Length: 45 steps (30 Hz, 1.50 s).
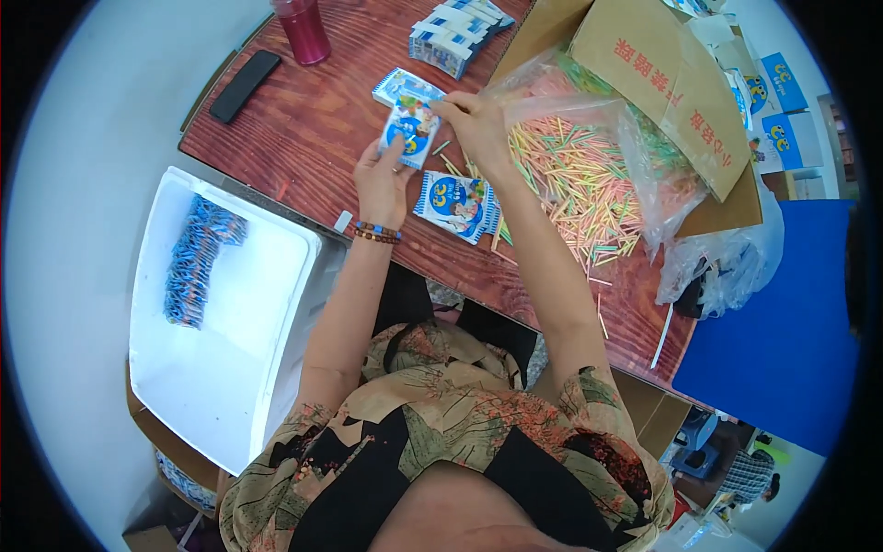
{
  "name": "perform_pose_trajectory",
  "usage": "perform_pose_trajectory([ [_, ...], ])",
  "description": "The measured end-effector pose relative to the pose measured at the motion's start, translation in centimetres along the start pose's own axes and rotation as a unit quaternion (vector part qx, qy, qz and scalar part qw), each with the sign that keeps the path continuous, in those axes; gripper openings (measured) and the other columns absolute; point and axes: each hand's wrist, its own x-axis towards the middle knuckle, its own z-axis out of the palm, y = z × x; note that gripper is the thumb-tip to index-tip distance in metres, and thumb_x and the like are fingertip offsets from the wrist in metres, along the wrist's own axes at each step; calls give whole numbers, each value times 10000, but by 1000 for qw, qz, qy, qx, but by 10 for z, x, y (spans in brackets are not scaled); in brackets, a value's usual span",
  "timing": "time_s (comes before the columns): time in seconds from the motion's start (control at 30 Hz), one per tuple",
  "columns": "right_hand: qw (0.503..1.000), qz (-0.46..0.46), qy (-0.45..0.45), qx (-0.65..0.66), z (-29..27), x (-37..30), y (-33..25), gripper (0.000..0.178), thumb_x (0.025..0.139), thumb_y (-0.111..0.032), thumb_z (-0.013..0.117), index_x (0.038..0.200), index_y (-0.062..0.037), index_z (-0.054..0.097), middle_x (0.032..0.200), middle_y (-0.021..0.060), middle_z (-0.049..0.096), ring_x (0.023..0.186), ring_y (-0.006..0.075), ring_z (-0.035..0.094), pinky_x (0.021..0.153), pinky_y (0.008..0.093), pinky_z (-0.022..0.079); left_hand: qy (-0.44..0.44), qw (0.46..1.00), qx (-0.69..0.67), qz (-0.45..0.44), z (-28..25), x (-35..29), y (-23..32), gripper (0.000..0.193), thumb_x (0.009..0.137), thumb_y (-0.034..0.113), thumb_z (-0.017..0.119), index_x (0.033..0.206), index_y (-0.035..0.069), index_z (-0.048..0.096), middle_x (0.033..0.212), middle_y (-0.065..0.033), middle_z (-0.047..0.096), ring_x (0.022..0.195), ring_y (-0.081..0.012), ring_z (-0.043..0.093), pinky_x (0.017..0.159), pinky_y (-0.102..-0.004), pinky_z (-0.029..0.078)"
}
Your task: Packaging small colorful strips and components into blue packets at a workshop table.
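Note:
My left hand (382, 184) grips a small blue-and-white printed packet (409, 134) above the red-brown wooden table, its thumb on the front. At the packet's upper right edge, my right hand (478, 133) has its fingers pinched together; whether anything else sits between them is hidden. Behind the held packet lies a similar blue-and-white packet (395, 85). Another packet (455, 204) rests nearer me, below my right wrist. Loose thin coloured sticks (579, 184) in pink, yellow and green spill from a clear plastic bag (644, 175) beside my right forearm.
A tipped cardboard box (676, 83) surrounds the bag. Stacked packets (455, 37) stand at the back, near a pink-red bottle (303, 32) and a black phone-like object (246, 86). On the left, a white tub (248, 340) holds a row of blue packets (198, 262).

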Motion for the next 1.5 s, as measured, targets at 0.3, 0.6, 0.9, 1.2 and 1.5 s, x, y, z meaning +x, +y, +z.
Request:
perform_pose_trajectory([
  [0.3, 990, 65, 27, -122, 15, 28, 32, 294, 850, -248, 629, 998, 4, 663, 733, 132, 673, 553, 182, 630, 492, 308, 470, 24, 793, 553, 255, -22, -7, 4, 396, 826, 148, 676, 1196, 82, 551, 1134, -90, 575, 1069, -245, 525, 917, -358, 411],
  [0.6, 937, 9, -40, -348, -51, -83, 17, 253, 745, -261, 699, 874, -46, 662, 764, 91, 647, 722, 226, 627, 643, 348, 470, -71, 657, 710, 243, -15, -17, -15, 272, 741, 308, 739, 927, 143, 629, 949, -44, 581, 1007, -256, 489, 850, -438, 302],
  [0.9, 974, 44, -23, -221, -53, -80, 16, 164, 779, -221, 695, 823, -63, 689, 767, 67, 651, 685, 179, 626, 614, 310, 471, -75, 681, 696, 215, -13, -9, -14, 236, 804, 330, 689, 905, 126, 626, 839, -28, 623, 916, -208, 536, 828, -400, 307],
  [1.2, 993, 4, -13, 120, -68, -86, 11, 149, 893, -139, 609, 918, -30, 708, 772, 6, 660, 721, 76, 591, 632, 235, 458, -131, 926, 335, 115, 32, -29, -10, 204, 823, 89, 706, 1005, 44, 626, 945, 4, 645, 856, -86, 582, 763, -238, 459],
  [1.5, 975, 121, 11, 186, -85, -131, 7, 119, 851, -163, 681, 921, -68, 692, 771, -44, 640, 690, -6, 546, 571, 172, 425, -156, 959, 234, 28, 46, -60, -23, 57, 913, 80, 604, 957, 51, 582, 858, 2, 645, 753, -26, 589, 629, -170, 461],
])
